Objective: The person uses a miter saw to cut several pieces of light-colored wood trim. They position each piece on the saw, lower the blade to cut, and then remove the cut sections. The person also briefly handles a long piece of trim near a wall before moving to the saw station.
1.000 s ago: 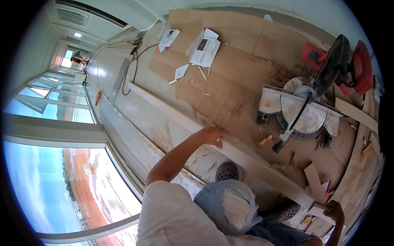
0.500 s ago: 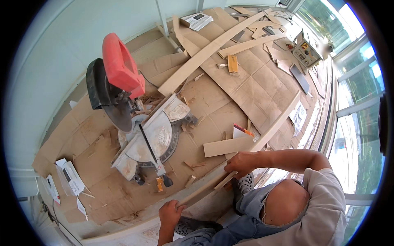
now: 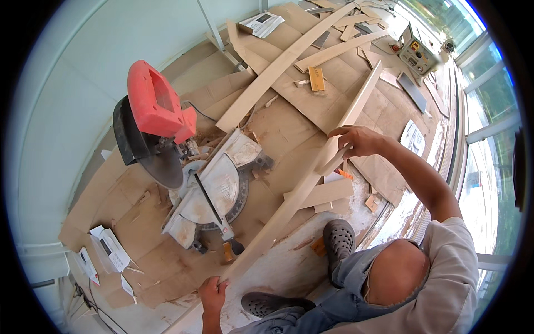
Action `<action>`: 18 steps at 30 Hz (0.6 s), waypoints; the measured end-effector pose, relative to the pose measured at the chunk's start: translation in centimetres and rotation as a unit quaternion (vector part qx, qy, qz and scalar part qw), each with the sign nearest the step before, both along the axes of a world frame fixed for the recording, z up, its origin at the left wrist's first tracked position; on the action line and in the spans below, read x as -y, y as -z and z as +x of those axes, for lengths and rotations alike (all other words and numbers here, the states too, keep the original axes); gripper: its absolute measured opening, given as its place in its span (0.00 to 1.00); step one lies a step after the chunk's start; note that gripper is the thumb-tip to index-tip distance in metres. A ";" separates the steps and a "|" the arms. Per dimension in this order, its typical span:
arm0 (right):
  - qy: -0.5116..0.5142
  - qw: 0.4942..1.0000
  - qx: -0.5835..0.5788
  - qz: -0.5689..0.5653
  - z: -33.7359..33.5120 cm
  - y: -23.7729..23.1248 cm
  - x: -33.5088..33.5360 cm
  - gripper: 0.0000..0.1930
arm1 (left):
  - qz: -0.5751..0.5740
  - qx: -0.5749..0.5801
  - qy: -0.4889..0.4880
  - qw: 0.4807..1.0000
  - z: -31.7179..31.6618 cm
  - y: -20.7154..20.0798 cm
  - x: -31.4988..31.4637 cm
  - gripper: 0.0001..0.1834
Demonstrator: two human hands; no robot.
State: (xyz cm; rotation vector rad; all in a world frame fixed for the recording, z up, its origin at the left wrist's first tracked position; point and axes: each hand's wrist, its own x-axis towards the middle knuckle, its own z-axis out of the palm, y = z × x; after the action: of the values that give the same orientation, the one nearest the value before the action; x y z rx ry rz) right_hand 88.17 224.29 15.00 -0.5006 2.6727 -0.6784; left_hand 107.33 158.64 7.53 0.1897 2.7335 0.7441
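A long, pale wooden board (image 3: 283,214) runs diagonally from the lower left to the upper right, in front of the miter saw (image 3: 214,189). My left hand (image 3: 212,295) is closed around its edge towards the near end. Farther along, my right hand (image 3: 357,141) grips the same board, with a short wood strip (image 3: 332,162) held against it under the fingers. The saw's red handle (image 3: 158,100) is raised, and its blade (image 3: 161,167) stands above the round base. The board passes just beyond the saw's front lever (image 3: 236,246), on my side.
Cardboard sheets (image 3: 356,106) cover the floor, with offcuts and sawdust around. Another long board (image 3: 283,67) lies behind the saw. A short board (image 3: 325,193) lies by my shoe (image 3: 339,242). A boxy machine with a panel (image 3: 417,53) stands at the far right, near the windows.
The long board has been lifted and shifted forward, nearer the saw. My right hand has moved up and away from me, and my left hand slightly left and down in view.
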 end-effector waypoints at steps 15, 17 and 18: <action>0.408 0.836 0.171 -0.325 8.6 7.2 2.4 0.25 | 0.091 0.066 -0.050 0.992 -1.5 -2.4 -12.3 0.16; 0.387 0.702 0.338 -0.492 9.1 4.4 10.0 0.24 | 0.107 0.067 -0.057 0.990 -3.0 -3.4 -14.8 0.17; 0.408 0.628 0.396 -0.532 10.1 4.5 12.1 0.21 | 0.109 0.073 -0.034 0.991 -3.7 -3.1 -16.2 0.18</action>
State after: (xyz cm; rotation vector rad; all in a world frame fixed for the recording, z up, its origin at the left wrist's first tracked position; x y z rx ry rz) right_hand 98.25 212.24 10.54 0.7413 1.2506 -2.1068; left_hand 103.61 174.88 10.60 0.0866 2.5289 1.0336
